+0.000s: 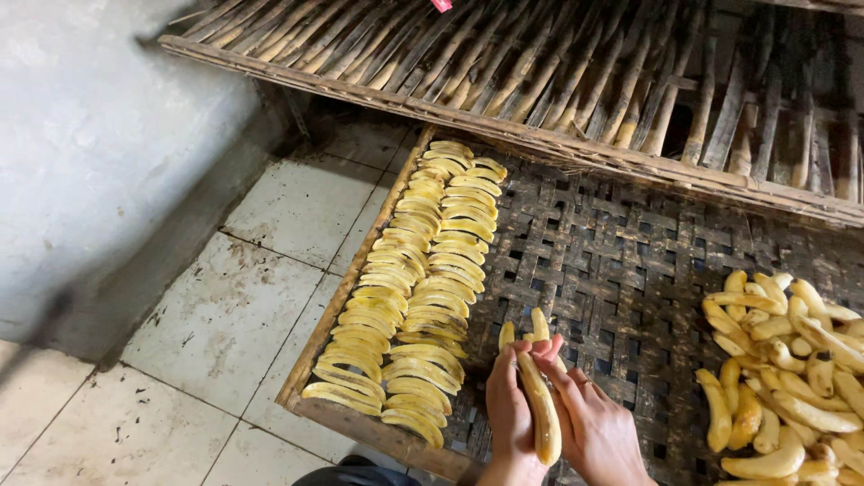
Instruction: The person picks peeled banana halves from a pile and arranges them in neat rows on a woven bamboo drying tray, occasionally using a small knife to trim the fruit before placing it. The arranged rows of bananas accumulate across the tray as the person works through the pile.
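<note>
Both hands meet low in the view over the woven tray (630,261): the left hand (509,409) cups a peeled banana (541,409) from the side, fingers curled around it, while the right hand (596,427) pinches it from the other side with fingertips near its upper end. Two more pale banana pieces (538,326) stick up just behind the fingers, though whether either hand holds them too is hard to tell.

Left of the hands, two neat rows of banana slices (423,288) lie overlapped along the tray's wooden edge, curves all facing the same way. To the right sits a loose pile of whole peeled bananas (787,369), well apart from the rows. For the work in hand, a light, even grip would seem best, since the soft fruit bruises and snaps easily; keeping each piece in the same curve and overlap as its neighbours would hold the rows tidy.

A second slatted bamboo rack (540,63) leans above the tray, and the tiled floor (225,315) beside it is stained. No packages or labels show; only a small red scrap (441,4) hangs at the top edge, too small to make out.
</note>
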